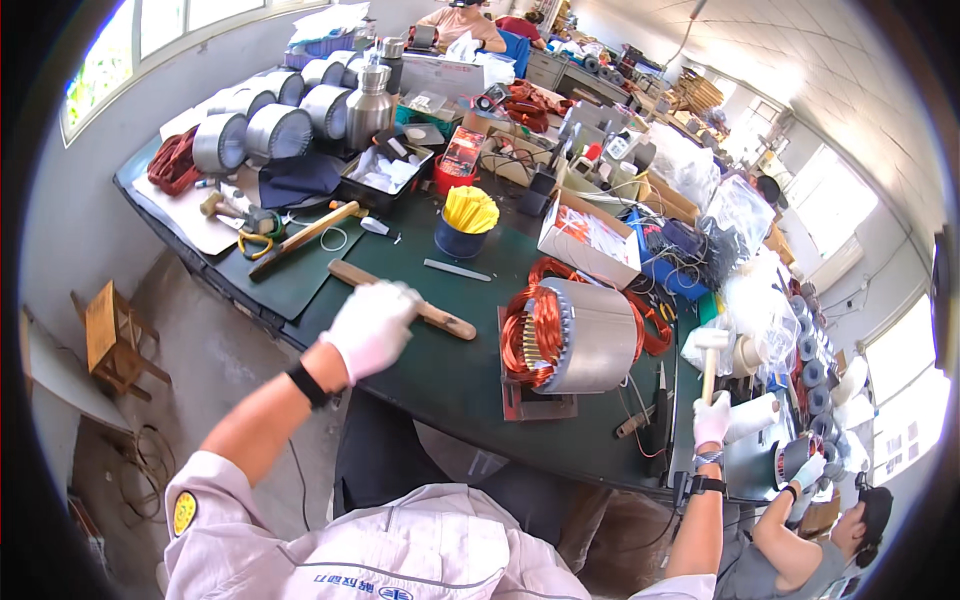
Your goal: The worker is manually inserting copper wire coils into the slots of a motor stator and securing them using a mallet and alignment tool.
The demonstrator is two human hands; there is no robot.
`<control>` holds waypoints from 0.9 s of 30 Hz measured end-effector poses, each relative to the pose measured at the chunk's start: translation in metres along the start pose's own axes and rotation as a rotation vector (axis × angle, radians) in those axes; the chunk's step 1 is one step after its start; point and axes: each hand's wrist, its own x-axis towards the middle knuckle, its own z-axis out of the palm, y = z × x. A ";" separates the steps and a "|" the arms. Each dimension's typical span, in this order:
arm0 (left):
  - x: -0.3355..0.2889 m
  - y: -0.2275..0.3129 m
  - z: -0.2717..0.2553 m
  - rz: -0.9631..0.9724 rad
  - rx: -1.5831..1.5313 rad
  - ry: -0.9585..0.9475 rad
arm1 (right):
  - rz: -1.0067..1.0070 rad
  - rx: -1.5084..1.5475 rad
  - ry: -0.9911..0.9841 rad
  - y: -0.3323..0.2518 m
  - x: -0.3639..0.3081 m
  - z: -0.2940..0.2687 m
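Observation:
My left hand (372, 325), in a pale glove, is over the middle of a flat wooden stick (450, 321) on the green mat. Its fingers are blurred, and I cannot tell whether they grip the stick. My right hand (712, 420), also gloved, is closed around the wooden handle of a white-headed mallet (711, 341), held head up at the right. Between the hands, a motor stator (596, 335) lies on its side on a metal plate (545, 408). Red-orange copper windings (515, 345) bulge from its ends, and yellowish strips show inside the bore.
Beyond the stick stand a blue tub of yellow strips (470, 212) and a white box (590, 240). A wooden-handled hammer (305, 238), scissors (255, 243) and steel cylinders (280, 132) lie left. A co-worker (800, 545) handles another stator (795, 459) at the right. A wooden stool (115, 335) stands left.

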 end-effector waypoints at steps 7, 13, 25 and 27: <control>-0.026 -0.069 -0.009 -0.165 0.268 -0.213 | 0.005 1.062 -0.007 -0.186 -0.080 -0.060; -0.075 -0.046 -0.032 -0.217 -0.003 -0.041 | 0.081 0.847 -0.125 -0.103 -0.204 0.065; -0.035 -0.002 -0.069 -0.074 -0.209 -0.580 | -0.544 0.886 -0.415 -0.148 -0.044 -0.271; -0.034 0.003 -0.069 -0.093 -0.197 -0.590 | -0.417 0.612 -0.584 -0.138 -0.070 -0.210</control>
